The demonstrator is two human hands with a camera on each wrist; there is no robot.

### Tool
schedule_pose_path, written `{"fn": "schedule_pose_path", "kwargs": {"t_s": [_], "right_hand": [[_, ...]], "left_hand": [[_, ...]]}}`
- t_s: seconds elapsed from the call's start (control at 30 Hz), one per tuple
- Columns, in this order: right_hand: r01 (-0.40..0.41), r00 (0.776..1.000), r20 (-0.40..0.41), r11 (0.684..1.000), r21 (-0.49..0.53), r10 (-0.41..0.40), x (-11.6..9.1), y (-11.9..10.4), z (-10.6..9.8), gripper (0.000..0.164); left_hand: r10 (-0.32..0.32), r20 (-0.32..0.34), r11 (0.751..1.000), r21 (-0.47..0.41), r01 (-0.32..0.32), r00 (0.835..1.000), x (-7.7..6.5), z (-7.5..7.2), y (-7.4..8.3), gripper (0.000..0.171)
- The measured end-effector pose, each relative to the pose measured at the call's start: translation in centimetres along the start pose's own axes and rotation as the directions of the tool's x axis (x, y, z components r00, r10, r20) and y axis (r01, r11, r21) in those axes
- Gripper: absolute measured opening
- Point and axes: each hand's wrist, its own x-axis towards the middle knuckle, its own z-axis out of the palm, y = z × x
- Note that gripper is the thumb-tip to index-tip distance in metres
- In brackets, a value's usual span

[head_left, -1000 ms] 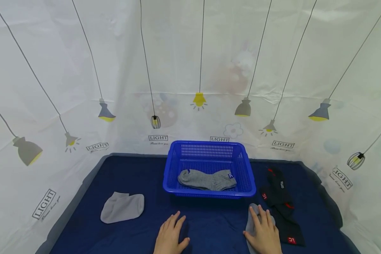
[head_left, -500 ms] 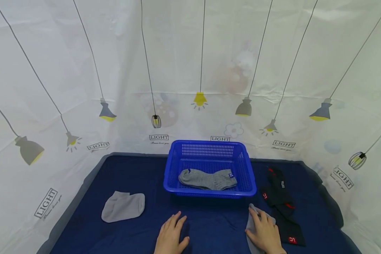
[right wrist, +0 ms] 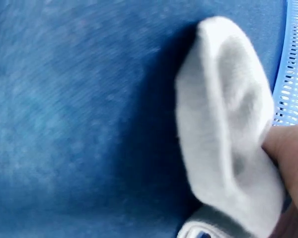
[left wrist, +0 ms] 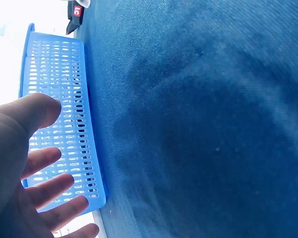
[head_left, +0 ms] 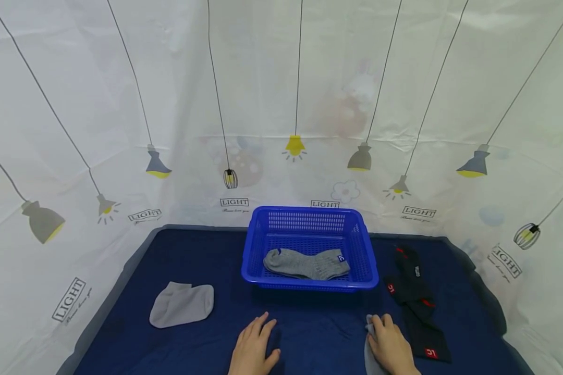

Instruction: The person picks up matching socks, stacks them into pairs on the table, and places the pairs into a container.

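Note:
In the head view my right hand (head_left: 391, 345) grips a light grey sock (head_left: 371, 358) at the front right, fingers bent over it. The right wrist view shows that sock (right wrist: 228, 114) bunched and long, raised at least partly off the cloth, with the thumb (right wrist: 290, 148) pressed to its side. My left hand (head_left: 252, 348) is over the cloth in front of the basket, fingers loosely spread, holding nothing. Beside my right hand lie black socks (head_left: 417, 302) with red marks. A second light grey sock (head_left: 182, 304) lies flat at the left.
A blue plastic basket (head_left: 309, 285) stands at the back middle, with grey ribbed socks (head_left: 307, 264) inside. Dark blue cloth (head_left: 319, 333) covers the table. Behind it hangs a pale sheet (head_left: 262, 78) printed with lamps.
My right hand has curled its fingers and gathered up the light grey sock, which lay flatter under it before. The hand has drawn slightly back. The left hand has stayed put.

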Motion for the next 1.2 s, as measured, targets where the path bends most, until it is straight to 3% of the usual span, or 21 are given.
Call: {"fn": "schedule_pose_path", "kwargs": {"t_s": [0.2, 0.5, 0.9, 1.2], "right_hand": [[0.017, 0.999, -0.047, 1.000, 0.011, -0.016, 0.0, -1.1, -0.2, 0.031], [0.113, 0.989, -0.093, 0.994, 0.010, -0.111, 0.9, -4.6, -0.3, 0.030], [0.230, 0.967, -0.120, 0.973, 0.017, -0.226, 1.4, -9.2, 0.9, 0.027], [0.282, 0.947, -0.166, 0.959, 0.022, -0.275, 2.0, -11.3, 2.2, 0.028]], "left_hand": [[0.001, -0.023, 1.000, 0.011, -0.001, 1.000, 0.0, 0.3, 0.1, 0.056], [-0.003, -0.010, 1.000, 0.007, 0.003, 1.000, -0.1, 0.2, 0.0, 0.056], [-0.016, 0.058, 1.000, -0.006, 0.016, 0.998, -0.1, 0.4, 0.2, 0.055], [-0.021, 0.057, 1.000, -0.001, 0.021, 0.998, -0.2, 0.6, 0.4, 0.055]]}}
